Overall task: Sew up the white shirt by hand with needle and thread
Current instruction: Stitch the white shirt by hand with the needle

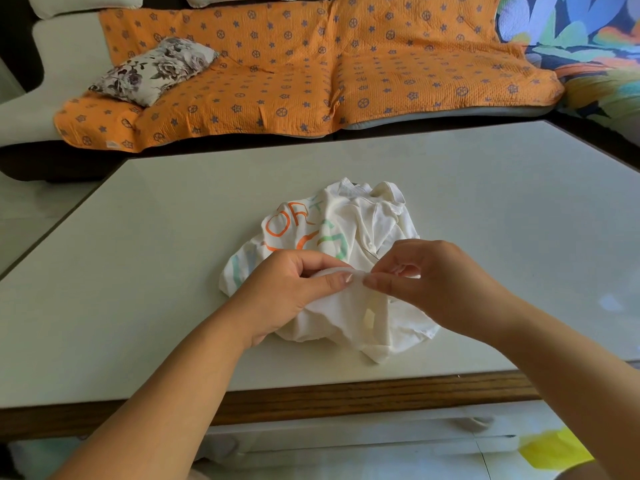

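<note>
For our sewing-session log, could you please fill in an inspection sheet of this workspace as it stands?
Surface: pale table with a wooden front edge.
Job's things: crumpled white shirt with orange and green lettering lies on the table; needle and thread not discernible.
Clutter: nothing seen.
Hands: left hand pinches a raised fold of the shirt; right hand pinches the same fold beside it.
Cables: nothing seen.
Surroundings: sofa under an orange cover, with a floral pillow, behind the table; yellow item on the floor, lower right.
</note>
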A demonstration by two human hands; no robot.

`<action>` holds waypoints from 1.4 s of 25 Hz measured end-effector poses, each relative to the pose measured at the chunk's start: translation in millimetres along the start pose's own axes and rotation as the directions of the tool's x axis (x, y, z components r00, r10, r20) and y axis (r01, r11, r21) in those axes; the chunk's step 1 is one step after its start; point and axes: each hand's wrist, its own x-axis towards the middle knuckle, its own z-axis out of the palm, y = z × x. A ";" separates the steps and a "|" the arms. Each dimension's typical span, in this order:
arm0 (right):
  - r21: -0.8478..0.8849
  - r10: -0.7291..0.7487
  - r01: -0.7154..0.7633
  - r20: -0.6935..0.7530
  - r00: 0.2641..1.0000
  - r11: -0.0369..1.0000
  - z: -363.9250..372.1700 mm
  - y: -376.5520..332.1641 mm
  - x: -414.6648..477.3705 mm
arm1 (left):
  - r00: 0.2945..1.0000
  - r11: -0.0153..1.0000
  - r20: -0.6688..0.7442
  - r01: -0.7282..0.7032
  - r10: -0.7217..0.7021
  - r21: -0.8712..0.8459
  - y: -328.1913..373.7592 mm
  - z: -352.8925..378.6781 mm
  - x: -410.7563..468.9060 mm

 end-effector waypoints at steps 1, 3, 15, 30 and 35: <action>0.013 0.019 -0.019 0.017 1.000 1.000 -0.3 -0.9 -0.6 | 1.000 1.000 -0.012 -0.002 0.002 -0.011 0.2 0.4 -0.2; 0.034 0.050 -0.052 0.051 0.997 0.998 -1.0 -1.4 -1.1 | 1.000 1.000 -0.029 -0.002 0.001 -0.020 0.1 1.4 -1.0; 0.195 0.073 -0.080 0.040 0.997 0.977 -7.8 -8.1 -5.2 | 0.999 1.000 -0.045 -0.011 0.010 -0.016 2.9 2.4 -2.2; 0.199 0.054 -0.073 0.099 0.994 0.977 -10.0 -9.1 -6.5 | 0.999 1.000 -0.051 -0.016 0.015 -0.014 4.4 1.4 -3.1; 0.207 0.049 -0.072 0.114 0.992 0.976 -10.2 -8.4 -6.0 | 0.999 1.000 -0.051 -0.005 0.004 -0.028 5.0 1.8 -3.2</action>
